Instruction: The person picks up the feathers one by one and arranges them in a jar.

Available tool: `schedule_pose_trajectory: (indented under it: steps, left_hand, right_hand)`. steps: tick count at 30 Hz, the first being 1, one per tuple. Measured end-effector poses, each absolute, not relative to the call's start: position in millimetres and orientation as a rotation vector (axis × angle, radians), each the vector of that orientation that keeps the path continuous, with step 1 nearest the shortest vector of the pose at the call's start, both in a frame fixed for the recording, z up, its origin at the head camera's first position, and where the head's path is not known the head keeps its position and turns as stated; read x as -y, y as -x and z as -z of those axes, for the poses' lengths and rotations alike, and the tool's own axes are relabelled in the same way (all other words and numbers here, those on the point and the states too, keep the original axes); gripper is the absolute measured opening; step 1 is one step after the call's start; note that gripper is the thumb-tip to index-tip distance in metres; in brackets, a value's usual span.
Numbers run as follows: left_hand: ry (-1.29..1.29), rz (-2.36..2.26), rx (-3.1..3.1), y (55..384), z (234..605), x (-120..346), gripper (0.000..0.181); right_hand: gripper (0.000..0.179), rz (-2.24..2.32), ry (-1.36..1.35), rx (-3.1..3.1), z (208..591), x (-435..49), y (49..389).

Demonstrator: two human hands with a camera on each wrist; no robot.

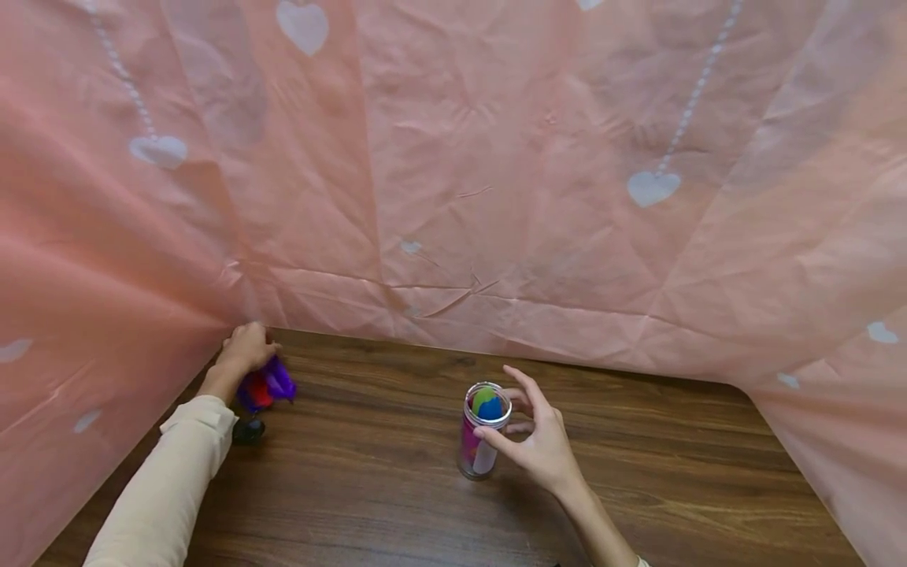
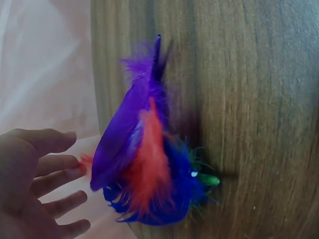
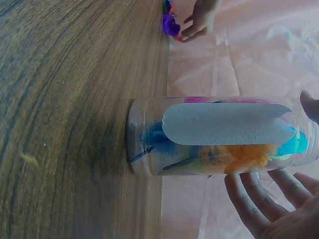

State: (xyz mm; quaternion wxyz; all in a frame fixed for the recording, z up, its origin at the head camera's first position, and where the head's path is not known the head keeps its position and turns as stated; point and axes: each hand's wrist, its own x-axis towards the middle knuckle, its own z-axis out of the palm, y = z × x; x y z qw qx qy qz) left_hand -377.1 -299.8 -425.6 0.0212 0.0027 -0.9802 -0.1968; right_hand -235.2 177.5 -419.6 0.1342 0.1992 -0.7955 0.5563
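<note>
At the table's far left corner, my left hand [image 1: 246,346] is beside a feathered toy bird [image 2: 149,169]. The bird has a blue body, purple and orange-red feathers, a small eye and a green beak. In the left wrist view the fingers of my left hand are loosely extended and touch or nearly touch a red feather tip. A clear jar [image 3: 224,137] with a pale label stands upright near the middle, lidless, with colourful feathers [image 1: 486,402] inside. My right hand [image 1: 542,441] is spread around its upper part, thumb and fingers on opposite sides; firm contact cannot be made out.
A pink cloth [image 1: 496,197] with white hearts hangs behind the wooden table [image 1: 354,465] and along both sides. One small yellowish wisp [image 3: 29,159] lies on the wood in the right wrist view.
</note>
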Motion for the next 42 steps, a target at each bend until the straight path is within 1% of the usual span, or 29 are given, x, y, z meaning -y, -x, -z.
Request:
schedule_pose_trajectory:
  steps: [7,13,19,25,31,42]
  left_hand:
    - [0.028,0.642,2.716,371,418,299,0.018]
    - [0.051,0.662,2.513,360,403,296,0.012]
    - [0.054,0.691,2.436,352,391,297,0.01]
    - [0.112,0.713,2.362,349,381,298,0.011]
    - [0.128,0.742,2.242,348,371,294,0.007]
    - [0.093,0.898,2.25,341,347,285,0.012]
  right_hand:
    - [0.084,-1.615,-0.587,2.298,420,-179,236]
    - [0.084,-1.621,-0.598,2.295,420,-179,236]
    - [0.084,-1.627,-0.603,2.298,421,-178,236]
    - [0.084,-1.623,-0.607,2.294,421,-178,237]
    - [0.083,-1.622,-0.61,2.295,420,-178,237]
    - [0.084,-1.62,-0.584,2.298,421,-178,236]
